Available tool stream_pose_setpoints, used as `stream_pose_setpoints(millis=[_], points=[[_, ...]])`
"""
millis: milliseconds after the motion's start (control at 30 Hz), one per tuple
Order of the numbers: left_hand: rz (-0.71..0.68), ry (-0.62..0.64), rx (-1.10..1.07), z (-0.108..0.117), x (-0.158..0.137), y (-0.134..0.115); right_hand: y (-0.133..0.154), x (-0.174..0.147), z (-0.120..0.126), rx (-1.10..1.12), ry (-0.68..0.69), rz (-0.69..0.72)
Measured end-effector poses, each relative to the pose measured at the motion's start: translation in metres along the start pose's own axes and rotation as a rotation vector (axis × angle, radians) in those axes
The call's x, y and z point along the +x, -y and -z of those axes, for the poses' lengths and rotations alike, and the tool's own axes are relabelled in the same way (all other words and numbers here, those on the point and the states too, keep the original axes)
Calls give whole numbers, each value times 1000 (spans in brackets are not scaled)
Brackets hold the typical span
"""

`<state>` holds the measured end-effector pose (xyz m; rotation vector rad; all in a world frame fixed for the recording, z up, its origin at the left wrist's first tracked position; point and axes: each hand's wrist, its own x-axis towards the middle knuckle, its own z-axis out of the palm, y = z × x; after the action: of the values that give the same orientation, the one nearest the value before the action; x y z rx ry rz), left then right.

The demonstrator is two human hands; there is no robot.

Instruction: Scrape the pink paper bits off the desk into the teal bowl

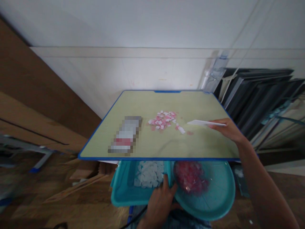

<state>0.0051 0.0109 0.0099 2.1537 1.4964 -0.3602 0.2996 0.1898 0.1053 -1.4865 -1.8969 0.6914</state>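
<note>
My right hand (225,127) is closed on a flat white card (202,122), held edge-on over the right part of the cream board with blue edging (143,101). Left of the card, a loose heap of small white and pink pieces (163,120) lies on the board. One larger white piece (181,129) rests apart from it. Below the board's front edge, my left hand (160,198) reaches between two teal containers, index finger and thumb apart. Its fingertips are near the rims of the rectangular tray (126,201) and the round basin (226,203). Its other fingers are mostly hidden.
A blurred-out phone-like object (126,135) lies on the board's left. White flakes (150,173) fill part of the tray; pink-red pieces (190,178) sit in the basin. A clear bottle (216,71) stands by the wall, beside stacked dark panels (259,92). Brown cardboard (43,95) is at left.
</note>
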Motion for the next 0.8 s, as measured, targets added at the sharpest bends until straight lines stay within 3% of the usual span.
stream_pose_setpoints(millis=[533, 600, 800], points=[[7, 7, 3, 3, 0, -1, 8, -31, 18, 52, 442, 23], [10, -6, -3, 3, 0, -1, 9, -32, 21, 43, 426, 19], [18, -43, 11, 2, -1, -1, 11, -21, 27, 35, 165, -34]])
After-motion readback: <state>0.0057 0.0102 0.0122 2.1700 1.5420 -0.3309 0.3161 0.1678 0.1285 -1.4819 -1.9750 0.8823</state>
